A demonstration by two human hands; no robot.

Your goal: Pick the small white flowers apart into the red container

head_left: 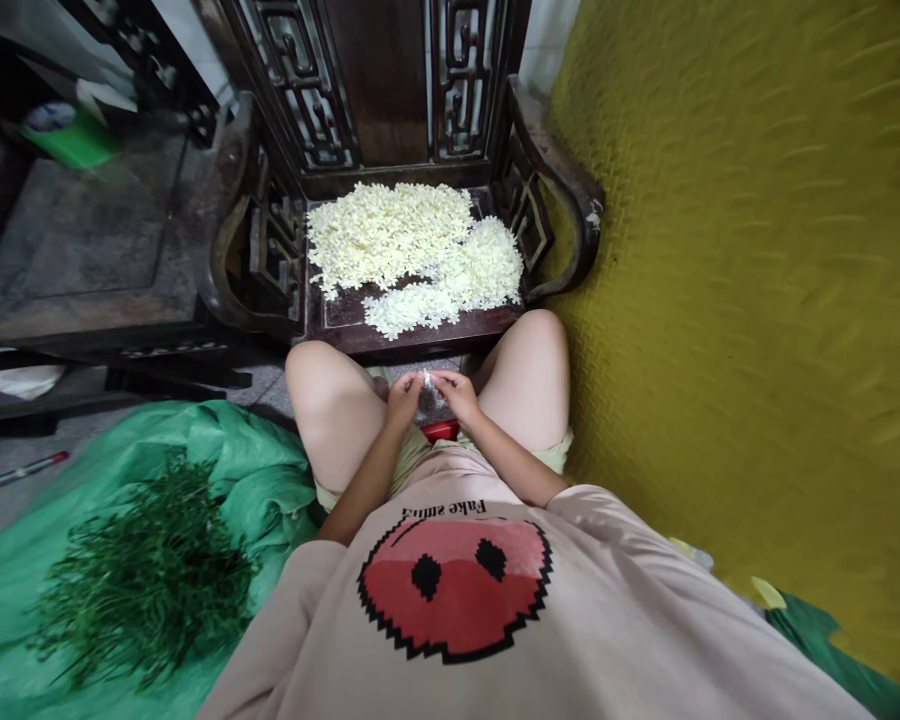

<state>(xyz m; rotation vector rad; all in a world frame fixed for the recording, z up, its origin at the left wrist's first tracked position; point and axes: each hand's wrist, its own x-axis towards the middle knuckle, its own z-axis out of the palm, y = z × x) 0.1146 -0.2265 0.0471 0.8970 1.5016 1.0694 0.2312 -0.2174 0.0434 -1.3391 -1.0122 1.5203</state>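
Note:
Between my knees, my left hand (404, 396) and my right hand (457, 394) meet at the fingertips. Both pinch a small bunch of white flowers (429, 380), too small to make out in detail. In front of them, a wide heap of cream-white blossoms (390, 232) covers much of the dark carved wooden chair's seat (339, 312). A whiter pile of blossoms (480, 268) lies at its right and along the front.
On my left, green stems (157, 575) lie on a green plastic sheet (270, 450). Beyond it stands a dark wooden table (97, 240) bearing a green container (75, 140). A yellow textured surface (742, 300) rises close on my right. Something red (441, 431) shows between my thighs.

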